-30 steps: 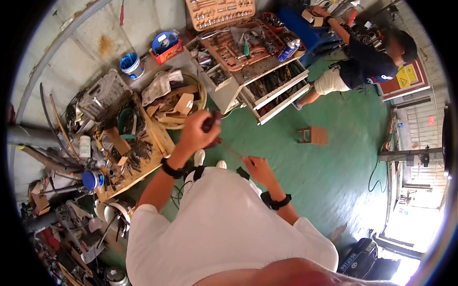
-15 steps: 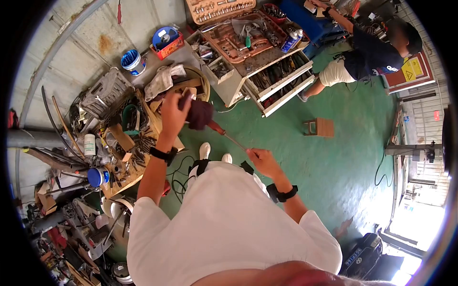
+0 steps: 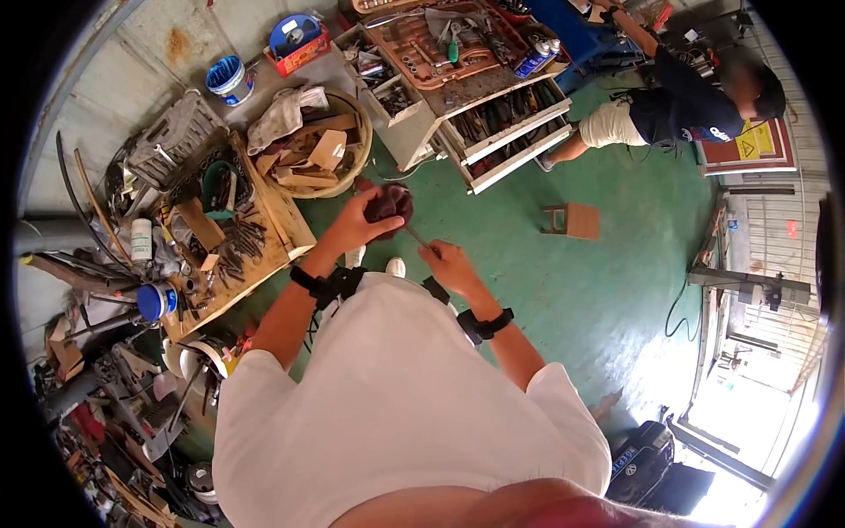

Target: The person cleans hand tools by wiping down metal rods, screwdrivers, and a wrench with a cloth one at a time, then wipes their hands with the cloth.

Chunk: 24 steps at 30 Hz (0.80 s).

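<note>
My left hand (image 3: 357,220) is closed around a dark maroon cloth (image 3: 388,204). The cloth is wrapped about a screwdriver (image 3: 416,235), whose thin metal shaft comes out on the lower right side. A bit of its reddish handle seems to show beyond the cloth at the upper left. With closed fingers, my right hand (image 3: 449,267) grips the far end of the shaft, hiding the tip. Both hands are in front of my waist, above the green floor.
A wooden bench (image 3: 283,231) with loose metal parts stands at left, beside a round basket (image 3: 359,151) of cardboard scraps. Ahead is a tool cabinet (image 3: 421,132) with open drawers (image 3: 519,145). A small stool (image 3: 581,221) stands right; a co-worker (image 3: 673,97) is beyond.
My left hand and the cloth have come down closer to my right hand, covering the screwdriver's handle and part of its shaft. My right hand has shifted slightly left and up.
</note>
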Motion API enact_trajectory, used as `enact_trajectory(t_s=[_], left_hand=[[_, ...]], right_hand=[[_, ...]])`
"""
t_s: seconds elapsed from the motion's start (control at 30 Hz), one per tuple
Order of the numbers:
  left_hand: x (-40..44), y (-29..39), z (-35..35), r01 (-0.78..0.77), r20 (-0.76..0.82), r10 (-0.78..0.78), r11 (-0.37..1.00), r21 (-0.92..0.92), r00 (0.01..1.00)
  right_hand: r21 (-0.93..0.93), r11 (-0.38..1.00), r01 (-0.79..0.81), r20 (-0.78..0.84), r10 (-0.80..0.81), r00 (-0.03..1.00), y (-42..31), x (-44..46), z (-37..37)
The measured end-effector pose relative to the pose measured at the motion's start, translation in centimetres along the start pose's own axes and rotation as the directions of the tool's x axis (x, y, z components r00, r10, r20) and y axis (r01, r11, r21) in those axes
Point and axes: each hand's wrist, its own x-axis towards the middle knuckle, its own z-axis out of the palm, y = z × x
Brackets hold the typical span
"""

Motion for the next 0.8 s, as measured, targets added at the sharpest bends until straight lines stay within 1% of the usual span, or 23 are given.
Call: enact_trajectory(t_s=[0.03, 0.07, 0.1, 0.13, 0.17, 0.2, 0.23, 0.27, 0.3, 0.33, 0.37, 0.4, 0.47, 0.5, 0.53, 0.6, 0.63, 0.67, 0.7, 0.73, 0.77, 0.8], left_hand=[[-0.4, 0.0, 0.8, 0.038, -0.014, -0.045, 0.949, -0.312, 0.999], [-0.6, -0.3, 1.3, 0.064, -0.014, -0.089, 0.804, -0.591, 0.996], [-0.5, -1.7, 1.8, 0.057, -0.018, -0.083, 0.818, -0.572, 0.996], [-0.4, -1.6, 1.9, 0.064, -0.013, -0.088, 0.817, -0.573, 0.996], [-0.2, -1.4, 2.4, 0.085, -0.097, -0.178, 0.798, -0.597, 0.979], [-0.2, -1.2, 2.8, 0.101, -0.178, -0.266, 0.776, -0.623, 0.948], [-0.2, -1.5, 3.2, 0.092, -0.141, -0.299, 0.647, -0.757, 0.944], [-0.1, -1.9, 3.5, 0.090, -0.135, -0.293, 0.643, -0.761, 0.946], [-0.1, -1.6, 3.6, 0.112, -0.044, -0.316, 0.460, -0.881, 0.948], [-0.1, -1.3, 3.7, 0.140, 0.053, -0.321, 0.254, -0.957, 0.946], [-0.1, -1.2, 3.3, 0.190, 0.132, -0.298, 0.177, -0.966, 0.945], [-0.2, -1.6, 2.8, 0.193, 0.137, -0.294, 0.171, -0.966, 0.946], [-0.1, -2.4, 1.8, 0.358, 0.340, -0.190, 0.069, -0.931, 0.921], [-0.1, -2.3, 1.8, 0.305, 0.283, -0.223, 0.071, -0.950, 0.933], [0.1, -2.6, 1.7, 0.310, 0.288, -0.217, 0.073, -0.948, 0.933], [0.5, -2.9, 1.0, 0.306, 0.281, -0.147, 0.182, -0.935, 0.948], [0.6, -2.5, 0.8, 0.312, 0.287, -0.149, 0.189, -0.931, 0.946], [0.9, -2.0, 0.6, 0.222, 0.197, -0.182, 0.132, -0.966, 0.963], [0.8, -1.5, 0.2, 0.125, 0.105, -0.223, 0.077, -0.989, 0.969], [0.9, -2.0, -0.4, 0.120, 0.098, -0.223, 0.085, -0.989, 0.970], [0.8, -3.0, -0.6, 0.069, 0.056, -0.218, 0.052, -0.996, 0.974], [0.7, -4.3, -0.6, 0.020, 0.017, -0.215, 0.013, -1.000, 0.976]], right_hand=[[0.030, 0.999, -0.012, -0.011, 0.012, 1.000, -0.1, 0.1, 0.2], [0.061, 0.998, -0.021, -0.023, 0.023, 0.999, -0.1, 0.4, 0.4], [0.063, 0.998, -0.022, -0.022, 0.024, 0.999, -0.6, 0.7, 0.3], [0.092, 0.995, -0.032, -0.060, 0.037, 0.998, -1.5, 0.8, -0.1], [0.118, 0.992, -0.043, -0.098, 0.054, 0.994, -2.4, 0.7, -0.6], [0.115, 0.992, -0.052, -0.097, 0.063, 0.993, -3.4, 0.6, -1.0], [0.129, 0.992, 0.006, -0.147, 0.013, 0.989, -4.7, 0.7, -1.4], [0.139, 0.988, 0.069, -0.201, -0.040, 0.979, -5.5, 0.9, -1.6], [0.132, 0.989, 0.065, -0.208, -0.036, 0.977, -5.9, 1.2, -1.4], [0.144, 0.982, 0.123, -0.184, -0.095, 0.978, -6.2, 1.3, -1.0], [0.158, 0.971, 0.180, -0.159, -0.155, 0.975, -6.6, 1.4, -0.7], [0.151, 0.973, 0.175, -0.161, -0.151, 0.975, -7.2, 1.4, -0.8], [0.174, 0.975, 0.140, -0.070, -0.130, 0.989, -8.7, 1.4, -1.2], [0.171, 0.975, 0.141, -0.075, -0.130, 0.989, -8.5, 1.6, -1.2], [0.164, 0.978, 0.132, -0.075, -0.121, 0.990, -8.1, 1.7, -1.1], [0.164, 0.979, 0.125, -0.085, -0.112, 0.990, -7.9, 1.8, -1.3], [0.180, 0.980, 0.080, -0.075, -0.067, 0.995, -8.0, 1.6, -1.6], [0.196, 0.980, 0.042, -0.058, -0.031, 0.998, -8.0, 1.6, -1.7], [0.206, 0.977, 0.047, -0.054, -0.036, 0.998, -7.6, 1.5, -2.0], [0.167, 0.982, 0.085, -0.028, -0.082, 0.996, -6.9, 1.5, -2.5], [0.126, 0.985, 0.118, -0.001, -0.119, 0.993, -6.5, 1.2, -2.9], [0.125, 0.986, 0.113, -0.001, -0.114, 0.993, -6.4, 0.7, -3.0]])
